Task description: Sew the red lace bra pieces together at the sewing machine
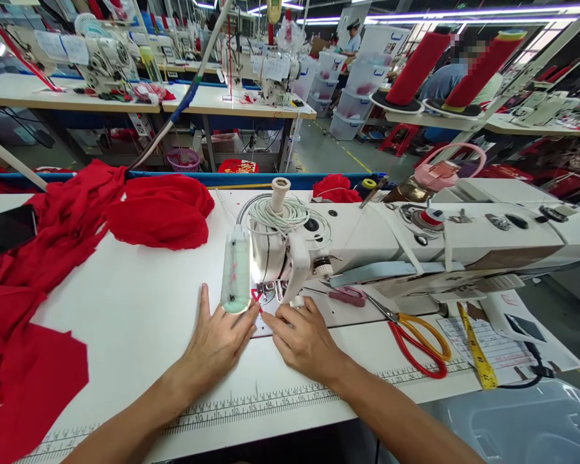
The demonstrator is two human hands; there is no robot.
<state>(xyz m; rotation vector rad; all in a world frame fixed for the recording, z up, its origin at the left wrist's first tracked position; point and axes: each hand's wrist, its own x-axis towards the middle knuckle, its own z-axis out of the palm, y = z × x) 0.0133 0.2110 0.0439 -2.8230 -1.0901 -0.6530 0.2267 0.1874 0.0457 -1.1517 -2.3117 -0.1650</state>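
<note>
A narrow red fabric strip [256, 295] lies in a small loop at the presser foot [267, 287] of a white sewing machine [367, 232]. My left hand [222, 338] rests flat on the table just left of the foot, fingers spread, with its forefinger touching the strip's near end. Close on the right, my right hand [303, 338] has its fingers curled and closed, the tips at the same end of the strip; what lies under them is partly hidden. A clear greenish guard [236, 270] stands above my left fingertips.
Red fabric pieces [159, 212] and a phone [13, 230] lie at left. Right of the needle are a purple-handled tool [347, 296], scissors [423, 341] and a yellow measuring tape [478, 351]. A printed ruler [270, 403] runs along the front edge. Other sewing stations stand behind.
</note>
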